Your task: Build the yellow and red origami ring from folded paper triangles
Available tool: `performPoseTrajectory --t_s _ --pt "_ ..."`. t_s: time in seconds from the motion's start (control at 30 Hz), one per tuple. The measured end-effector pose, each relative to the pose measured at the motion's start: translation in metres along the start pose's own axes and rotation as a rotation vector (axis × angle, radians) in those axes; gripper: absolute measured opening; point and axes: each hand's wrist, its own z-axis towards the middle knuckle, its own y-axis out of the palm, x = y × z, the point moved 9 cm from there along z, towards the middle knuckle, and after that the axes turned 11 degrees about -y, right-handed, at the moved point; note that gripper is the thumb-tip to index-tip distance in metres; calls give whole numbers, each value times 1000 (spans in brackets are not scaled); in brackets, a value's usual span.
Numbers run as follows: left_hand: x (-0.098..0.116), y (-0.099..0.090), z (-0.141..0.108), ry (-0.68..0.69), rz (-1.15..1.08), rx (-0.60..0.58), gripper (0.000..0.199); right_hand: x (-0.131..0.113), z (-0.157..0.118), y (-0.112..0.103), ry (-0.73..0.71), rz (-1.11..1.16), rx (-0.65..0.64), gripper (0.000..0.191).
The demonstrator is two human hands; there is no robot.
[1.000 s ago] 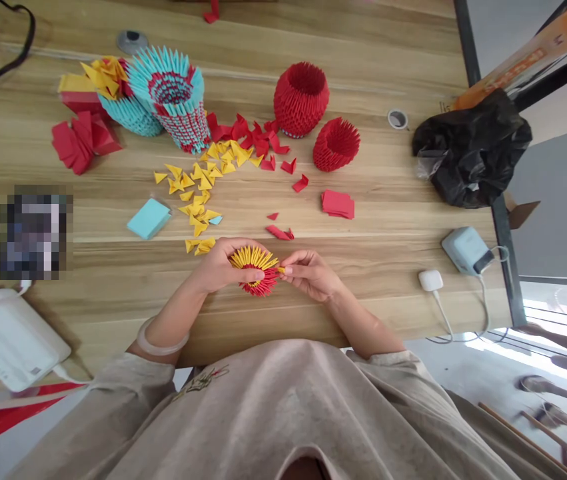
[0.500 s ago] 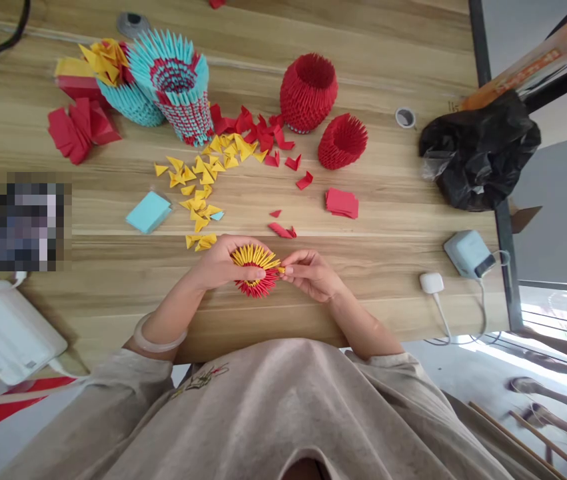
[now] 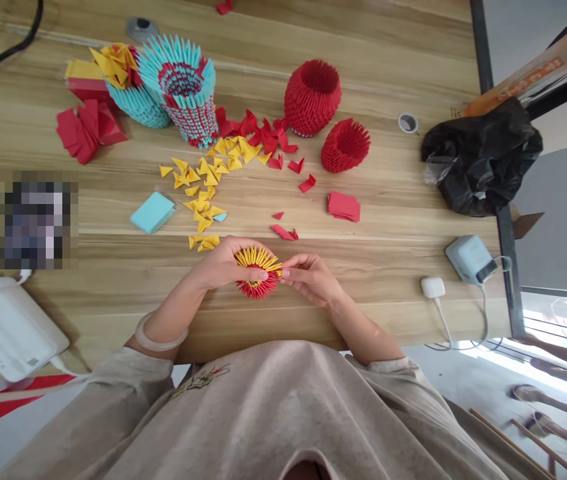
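Observation:
My left hand (image 3: 223, 263) is wrapped round the left side of a ring of folded paper pieces (image 3: 258, 290), its thumb lying across the middle. Yellow points line the ring's far side and red ones the near side. At the right edge of this ring, my right hand (image 3: 314, 279) pinches a yellow folded paper piece (image 3: 279, 273), mostly hidden by the fingertips. Loose yellow triangles (image 3: 210, 172) are scattered beyond my left hand. Several red folded pieces (image 3: 284, 232) lie just past the ring.
Two red paper vases (image 3: 313, 100) and a tall blue-and-red one (image 3: 193, 110) stand at the back. Blue paper sheets (image 3: 152, 212) and red sheets (image 3: 344, 207) lie on the wooden table (image 3: 388, 253). A black plastic bag (image 3: 483, 157) and a charger (image 3: 470, 259) sit at right.
The yellow piece at my right fingertips now sits closer against the ring's edge, less of it showing. My left hand keeps its hold. The whole view has shifted slightly.

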Motion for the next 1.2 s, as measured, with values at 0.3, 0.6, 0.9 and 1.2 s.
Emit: performPoseTrajectory --t_s 0.3,0.6,0.9,1.2 --pt "12 -3 -5 76 225 116 43 -12 2 -9 -131 -118 104 23" --pt "15 -1 -5 117 338 192 45 -17 1 -14 -238 -236 164 30" --pt "12 3 -3 120 305 111 43 -23 3 -14 -234 -246 109 46" --pt "20 1 -5 150 395 252 33 -23 3 -6 -255 -341 146 49"
